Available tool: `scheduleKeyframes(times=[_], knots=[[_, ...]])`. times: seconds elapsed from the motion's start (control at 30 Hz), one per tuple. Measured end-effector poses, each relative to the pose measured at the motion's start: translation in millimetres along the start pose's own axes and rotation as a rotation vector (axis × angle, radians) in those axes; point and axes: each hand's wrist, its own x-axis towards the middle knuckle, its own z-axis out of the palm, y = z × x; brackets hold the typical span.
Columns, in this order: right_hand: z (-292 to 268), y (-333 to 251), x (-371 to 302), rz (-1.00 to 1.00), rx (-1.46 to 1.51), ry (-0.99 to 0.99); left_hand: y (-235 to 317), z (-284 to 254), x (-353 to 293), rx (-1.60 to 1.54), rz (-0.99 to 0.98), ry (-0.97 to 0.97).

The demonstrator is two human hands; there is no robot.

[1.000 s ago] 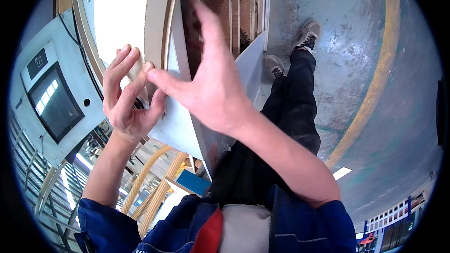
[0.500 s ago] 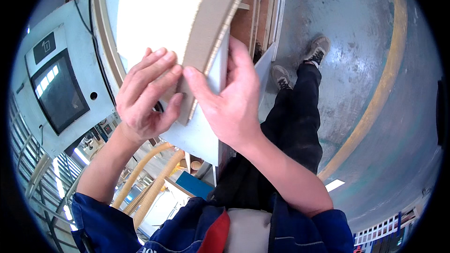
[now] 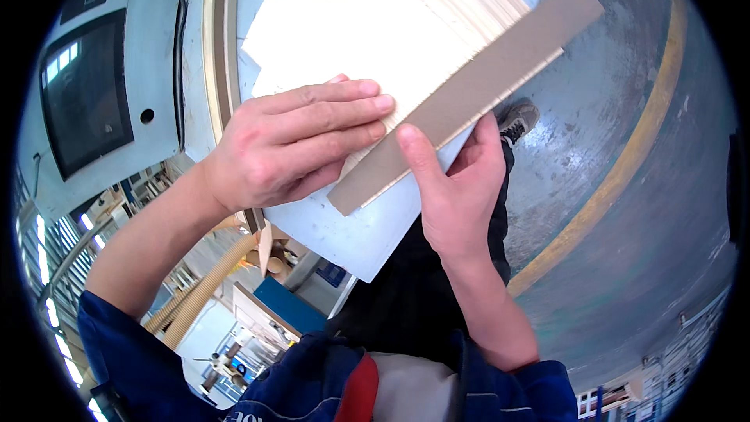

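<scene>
A long, flat grey-brown strip (image 3: 484, 82) with pale, finely notched wood showing along its edge lies diagonally on a stack of thin pale wood slats (image 3: 344, 31). My right hand (image 3: 461, 195) grips the strip's near part: the thumb presses at its edge, and the other fingers curl down on the right side, partly hidden. My left hand (image 3: 293, 144) is stretched out flat over the pale slats, its fingertips close to the strip's left edge. Beneath everything is a light blue-white tabletop (image 3: 344, 238), whose near corner juts toward me.
A pale machine cabinet with a dark screen (image 3: 86, 94) stands on the left, a black cable (image 3: 181, 55) beside it. A wooden rail (image 3: 221, 47) runs along the table's left side. Ribbed yellow hoses (image 3: 207, 285) hang below. A yellow line (image 3: 617, 176) crosses the floor at right.
The view has turned. The strip now slants toward the upper right, and more of the pale slats shows. My left hand has swung to point rightward; my right hand stays at the strip.
</scene>
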Motion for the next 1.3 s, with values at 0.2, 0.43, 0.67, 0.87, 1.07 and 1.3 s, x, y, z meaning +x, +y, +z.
scheduleKeyframes(times=[0.2, 0.43, 0.67, 0.87, 1.07, 1.3], knots=[[6.8, -4.8, 2.0, -0.052, -0.162, 0.010, -2.0, 6.0, -7.6, -0.007, 0.006, 0.038], [9.1, -4.6, 1.4, -0.067, -0.116, 0.022, -26.4, -18.7, 25.4, 0.126, -0.133, 0.183], [12.5, -5.0, -2.7, -0.036, -0.028, 0.046, 12.4, -90.5, 58.4, 0.084, -0.369, -0.563], [7.3, 1.3, -4.3, -0.032, -0.033, 0.046, -5.9, -137.7, 26.7, 0.304, -0.337, -0.501], [7.7, -0.8, -5.0, -0.038, -0.038, 0.030, 11.1, -115.7, -16.2, 0.423, 0.017, 0.023], [5.8, 0.3, -3.2, -0.090, -0.096, 0.005, -10.6, -18.5, -29.4, 0.463, -0.090, 0.016]])
